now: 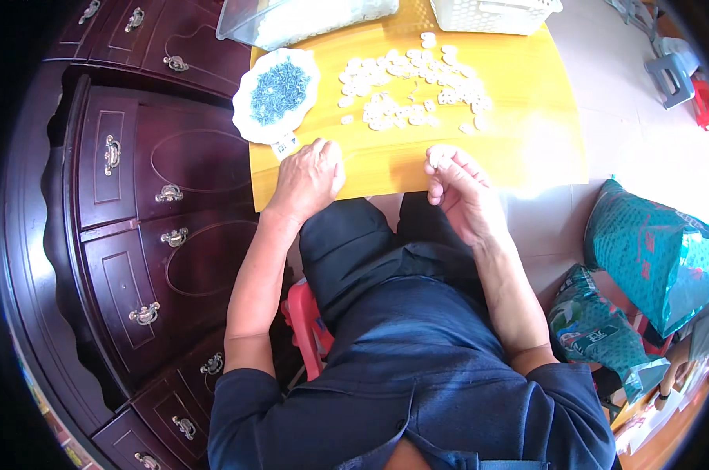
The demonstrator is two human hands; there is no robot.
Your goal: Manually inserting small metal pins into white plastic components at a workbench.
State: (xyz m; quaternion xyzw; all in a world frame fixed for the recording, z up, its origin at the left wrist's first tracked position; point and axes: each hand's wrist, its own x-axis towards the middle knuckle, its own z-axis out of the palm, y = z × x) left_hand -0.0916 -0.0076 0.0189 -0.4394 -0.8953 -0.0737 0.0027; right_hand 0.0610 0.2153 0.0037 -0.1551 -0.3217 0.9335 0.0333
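Observation:
My left hand (311,178) is closed in a loose fist at the near left edge of the yellow table (519,149); whatever its fingers hold, if anything, is hidden. Above the near edge, my right hand (466,188) pinches a small white piece (435,160) between thumb and fingertips. Many small white plastic pieces (456,90) lie scattered over the middle of the table. Just beyond my left hand stands a white scalloped dish (244,121), filled with small dark metal pins or screws (280,90). A small printed card or packet (284,146) lies between dish and hand.
At the table's far side stand a clear plastic bin (233,19) with white contents and a white perforated basket (491,19). A dark wooden cabinet (154,149) borders the left. Teal bags (644,251) and a grey stool (672,82) are on the right. Another person's arm (669,380) shows lower right.

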